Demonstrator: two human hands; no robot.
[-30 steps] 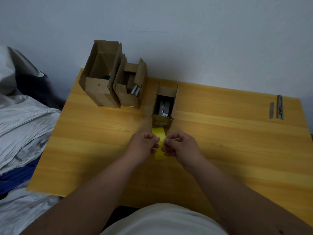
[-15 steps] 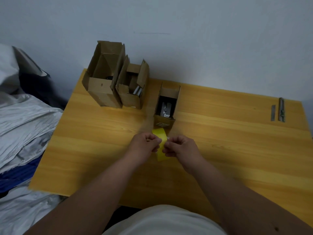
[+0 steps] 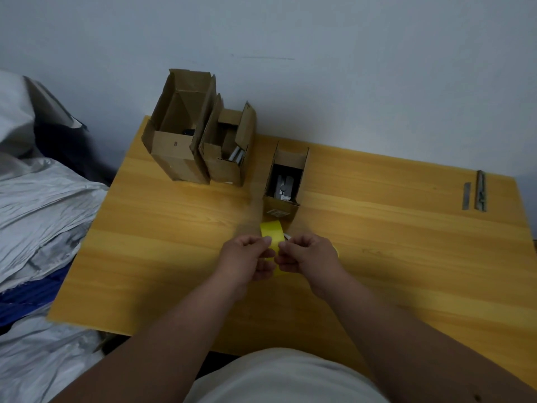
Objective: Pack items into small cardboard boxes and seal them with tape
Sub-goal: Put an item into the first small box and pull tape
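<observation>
Both hands meet over the middle of the wooden table, holding a yellow roll of tape between them. My left hand grips its left side with curled fingers, and my right hand pinches it from the right. Just beyond the tape stands a small open cardboard box with a grey metal item inside. Two more open cardboard boxes stand at the back left: a tall one and a shorter one touching it, with metal pieces showing inside.
Two thin grey metal strips lie near the table's far right corner. Crumpled grey and blue sheeting lies off the table's left edge. A pale wall rises right behind the boxes.
Both hands have stayed together on the yellow tape, with only small finger shifts. The camera tilted a little, so the table sits slightly lower in view.
</observation>
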